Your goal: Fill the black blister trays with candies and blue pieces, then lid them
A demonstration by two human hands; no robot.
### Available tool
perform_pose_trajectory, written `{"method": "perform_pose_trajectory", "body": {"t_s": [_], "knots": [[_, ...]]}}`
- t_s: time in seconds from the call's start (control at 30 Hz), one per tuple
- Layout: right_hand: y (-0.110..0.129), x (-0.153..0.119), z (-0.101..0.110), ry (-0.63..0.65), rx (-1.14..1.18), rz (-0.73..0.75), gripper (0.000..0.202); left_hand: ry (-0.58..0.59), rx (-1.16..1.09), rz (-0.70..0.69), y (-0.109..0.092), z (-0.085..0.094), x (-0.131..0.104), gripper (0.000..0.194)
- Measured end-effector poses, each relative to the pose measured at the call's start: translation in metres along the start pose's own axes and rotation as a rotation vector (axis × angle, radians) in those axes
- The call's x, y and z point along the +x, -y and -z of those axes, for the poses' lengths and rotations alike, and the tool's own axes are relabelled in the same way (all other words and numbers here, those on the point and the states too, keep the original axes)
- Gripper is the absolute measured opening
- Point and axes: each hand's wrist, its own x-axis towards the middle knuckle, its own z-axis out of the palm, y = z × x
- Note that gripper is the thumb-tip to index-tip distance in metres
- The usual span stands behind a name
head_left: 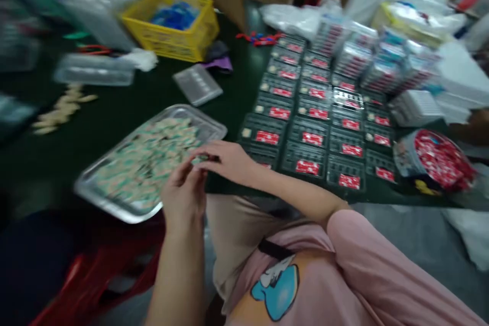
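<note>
My left hand and my right hand meet over the right edge of a metal tray. Pinched between the fingertips of both is a small green-and-cream piece, blurred and partly covered by the fingers. Many similar cream-and-teal pieces lie heaped in the tray. To the right of my hands, clear plastic blister trays stand in rows on the dark table. Red-and-white packets sit in them, and some also hold a small cream piece.
A yellow basket with blue items stands behind the tray, near a flat clear box. Loose cream pieces lie at left. Stacked packages and a tub of red-and-white packets are at right.
</note>
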Motion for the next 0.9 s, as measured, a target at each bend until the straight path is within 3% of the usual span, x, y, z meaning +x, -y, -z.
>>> {"method": "perform_pose_trajectory", "body": {"t_s": [0.07,0.23,0.4,0.53,0.67,0.9], "knots": [[-0.003,-0.022,0.020,-0.062,-0.020,-0.064,0.025,0.069,0.076,0.033,0.009,-0.019,-0.008,0.028],[-0.010,-0.098,0.065,-0.256,-0.001,-0.190,0.018,0.091,0.167,0.235,0.023,-0.080,-0.050,0.037],[-0.007,-0.171,0.098,-0.419,-0.002,-0.250,0.016,0.285,0.220,0.406,0.045,-0.124,-0.087,0.041],[0.005,-0.220,0.116,-0.491,-0.027,-0.346,0.014,0.542,0.330,0.415,0.060,-0.141,-0.114,0.033],[0.010,-0.265,0.146,-0.527,-0.096,-0.441,0.013,0.751,0.470,0.385,0.061,-0.152,-0.132,0.028],[-0.027,-0.356,0.237,-0.848,-0.251,-0.832,0.024,0.786,0.573,0.338,0.055,-0.160,-0.135,0.030]]}}
